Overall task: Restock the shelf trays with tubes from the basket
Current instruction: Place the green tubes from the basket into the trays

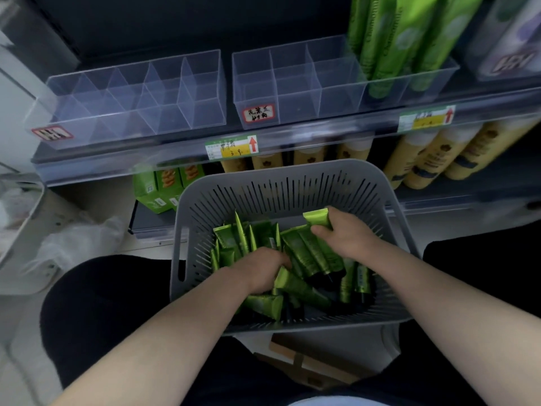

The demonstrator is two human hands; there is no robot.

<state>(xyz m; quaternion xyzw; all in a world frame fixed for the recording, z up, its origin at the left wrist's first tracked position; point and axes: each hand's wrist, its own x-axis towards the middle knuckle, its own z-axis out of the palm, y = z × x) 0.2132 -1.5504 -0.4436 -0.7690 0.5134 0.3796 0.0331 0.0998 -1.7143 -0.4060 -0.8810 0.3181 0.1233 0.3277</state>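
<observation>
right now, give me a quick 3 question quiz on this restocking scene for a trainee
1. True or false: the left clear tray holds no tubes.
2. Inside the grey basket, the right hand grips: A) a green tube B) a yellow bottle C) a price label.
3. Which end of the right clear tray already holds tall green tubes?
Key: 1 true; 2 A; 3 its right end.
</observation>
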